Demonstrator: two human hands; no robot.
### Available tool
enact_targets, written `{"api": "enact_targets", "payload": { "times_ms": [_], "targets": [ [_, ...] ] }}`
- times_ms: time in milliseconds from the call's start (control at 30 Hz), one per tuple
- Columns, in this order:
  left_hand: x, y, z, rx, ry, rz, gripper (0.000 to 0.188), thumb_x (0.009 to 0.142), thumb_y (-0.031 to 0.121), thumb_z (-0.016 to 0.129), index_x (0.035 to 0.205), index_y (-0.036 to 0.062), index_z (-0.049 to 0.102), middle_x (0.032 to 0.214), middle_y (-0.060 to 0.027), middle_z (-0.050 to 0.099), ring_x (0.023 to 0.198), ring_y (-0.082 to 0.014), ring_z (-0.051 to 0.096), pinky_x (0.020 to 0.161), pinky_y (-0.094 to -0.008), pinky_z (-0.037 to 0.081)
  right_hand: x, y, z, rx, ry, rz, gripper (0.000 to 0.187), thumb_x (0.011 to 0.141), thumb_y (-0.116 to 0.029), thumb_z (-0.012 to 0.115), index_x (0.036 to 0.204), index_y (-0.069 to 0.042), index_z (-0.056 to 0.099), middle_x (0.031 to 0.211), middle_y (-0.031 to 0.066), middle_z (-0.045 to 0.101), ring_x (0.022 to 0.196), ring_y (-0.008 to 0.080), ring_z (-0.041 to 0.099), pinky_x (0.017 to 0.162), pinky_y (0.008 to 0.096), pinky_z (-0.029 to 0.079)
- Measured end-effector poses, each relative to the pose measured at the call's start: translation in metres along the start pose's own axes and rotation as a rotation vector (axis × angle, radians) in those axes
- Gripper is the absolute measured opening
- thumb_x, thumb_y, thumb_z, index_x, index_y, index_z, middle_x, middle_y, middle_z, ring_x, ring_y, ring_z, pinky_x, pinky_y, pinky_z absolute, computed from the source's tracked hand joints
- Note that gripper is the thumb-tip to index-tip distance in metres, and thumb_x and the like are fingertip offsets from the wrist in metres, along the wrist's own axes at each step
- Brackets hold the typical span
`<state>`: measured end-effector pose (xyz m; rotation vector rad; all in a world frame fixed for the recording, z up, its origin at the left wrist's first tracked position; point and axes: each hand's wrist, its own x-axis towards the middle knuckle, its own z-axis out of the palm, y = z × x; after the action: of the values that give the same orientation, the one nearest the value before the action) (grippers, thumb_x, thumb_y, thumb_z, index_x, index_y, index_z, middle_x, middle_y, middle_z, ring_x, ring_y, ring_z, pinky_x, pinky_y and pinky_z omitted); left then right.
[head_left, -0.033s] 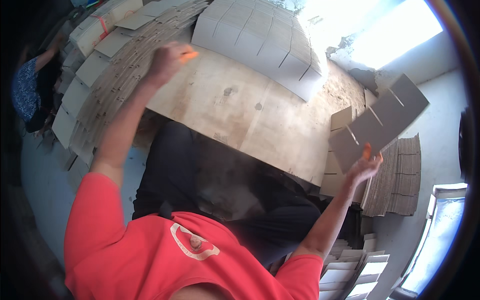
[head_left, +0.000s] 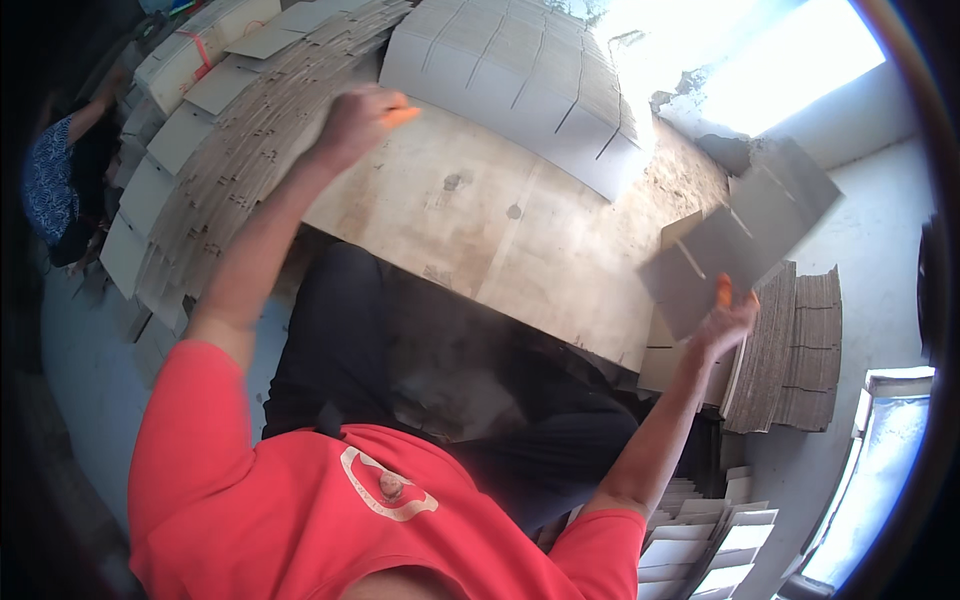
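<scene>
Holding a flat, slotted gray cardboard sheet [head_left: 735, 250], the right hand [head_left: 725, 325] has it near the spotty tan counter [head_left: 480, 215]. The left hand [head_left: 362, 122] curls; I can't tell if its grip holds anything.

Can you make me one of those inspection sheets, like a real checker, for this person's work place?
Surface: pale board with dark stains.
Job's things: a slotted grey sheet, slightly blurred, in the right grip; a pale slotted stack along the board's far side.
Clutter: many overlapping cardboard sheets on the left; a standing cardboard stack on the right.
Grips: right one holds the sheet near its lower edge; left one is raised with fingers curled, and whether it holds anything can't be told. Orange shows at fingers of both.
Cables: nothing seen.
Surroundings: another person in a patterned top at far left; a bright window at upper right.
</scene>
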<state>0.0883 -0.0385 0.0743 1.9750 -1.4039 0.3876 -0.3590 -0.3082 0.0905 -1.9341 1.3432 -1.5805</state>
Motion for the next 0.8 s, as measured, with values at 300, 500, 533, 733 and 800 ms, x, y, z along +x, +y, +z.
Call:
{"api": "enact_targets", "payload": {
  "times_ms": [300, 500, 533, 733, 800],
  "targets": [
    [0.108, 0.067, 0.193, 0.087, -0.296, 0.246, 0.067, 0.069, 0.027, 0.08, 0.123, 0.0022, 0.048, 0.111, -0.0116, 0.056, 0.111, -0.028, 0.048, 0.09, -0.0398, 0.042, -0.03, -0.032, 0.079, 0.221, -0.303, 0.075, 0.027, 0.088, -0.003, 0.064, 0.114, 0.003, 0.057, 0.086, 0.0033, 0.064, 0.068, 0.006, 0.053, 0.06, 0.0185, 0.044],
    [0.149, 0.069, 0.274, 0.299, -0.13, 0.344, 0.055, 0.069, 0.017, 0.076, 0.115, 0.0035, 0.05, 0.109, -0.01, 0.053, 0.107, -0.024, 0.048, 0.089, -0.0379, 0.041, -0.03, -0.029, 0.089, 0.074, -0.305, 0.127, 0.025, 0.089, -0.006, 0.064, 0.112, 0.002, 0.059, 0.076, -0.0025, 0.056, 0.058, 0.003, 0.041, 0.054, 0.0163, 0.039],
    [0.153, 0.07, 0.281, 0.315, -0.158, 0.345, 0.051, 0.069, 0.015, 0.075, 0.112, 0.0039, 0.051, 0.108, -0.0092, 0.054, 0.107, -0.0235, 0.048, 0.088, -0.0376, 0.041, -0.03, -0.027, 0.09, 0.007, -0.323, 0.137, 0.025, 0.089, -0.006, 0.064, 0.112, 0.001, 0.059, 0.074, -0.0034, 0.055, 0.057, 0.0029, 0.039, 0.053, 0.0164, 0.038],
    [0.17, 0.065, 0.281, 0.214, -0.189, 0.379, 0.017, 0.073, 0.006, 0.065, 0.086, 0.0066, 0.053, 0.085, -0.0067, 0.059, 0.09, -0.0234, 0.057, 0.08, -0.0357, 0.045, -0.029, -0.025, 0.091, -0.097, -0.294, -0.054, 0.027, 0.088, -0.006, 0.066, 0.112, 0.002, 0.059, 0.067, -0.0053, 0.05, 0.053, 0.0017, 0.035, 0.048, 0.0173, 0.035],
    [0.165, 0.064, 0.277, 0.143, -0.155, 0.417, 0.014, 0.074, 0.004, 0.063, 0.083, 0.0064, 0.053, 0.082, -0.0073, 0.059, 0.087, -0.0239, 0.057, 0.077, -0.0364, 0.046, -0.029, -0.025, 0.093, -0.014, -0.254, -0.036, 0.028, 0.087, -0.007, 0.067, 0.113, 0.001, 0.059, 0.066, -0.0055, 0.049, 0.053, 0.0011, 0.035, 0.048, 0.0165, 0.034]
  ]
}}
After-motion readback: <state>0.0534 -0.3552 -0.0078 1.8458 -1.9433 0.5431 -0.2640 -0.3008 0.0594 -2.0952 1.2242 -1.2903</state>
